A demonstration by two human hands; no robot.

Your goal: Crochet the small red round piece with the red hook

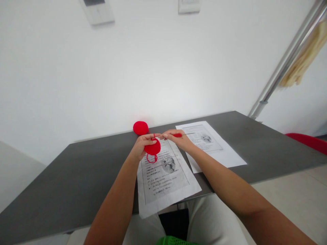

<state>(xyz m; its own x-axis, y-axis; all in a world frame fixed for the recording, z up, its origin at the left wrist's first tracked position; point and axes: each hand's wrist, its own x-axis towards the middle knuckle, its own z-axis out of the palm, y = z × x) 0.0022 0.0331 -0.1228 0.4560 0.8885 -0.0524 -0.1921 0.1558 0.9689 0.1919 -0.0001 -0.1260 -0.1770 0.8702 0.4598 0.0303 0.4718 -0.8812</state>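
Observation:
My left hand [142,145] is closed, pinching a round red crocheted piece [152,148] with a loop of red yarn [152,158] hanging below it. My right hand [178,139] is closed on a crochet hook with a red handle [177,135]; its thin metal end points left to the top of the red piece. Both hands hover over a printed instruction sheet [166,177] on the dark grey table [76,183]. A red ball of yarn [140,128] lies at the table's far edge by the wall, just behind my left hand.
A second printed sheet [212,144] lies to the right of the first. A metal pole [286,61] leans at the right with pale cloth hanging from it. A red seat edge [309,141] shows at far right. A green basket [173,241] sits below my lap.

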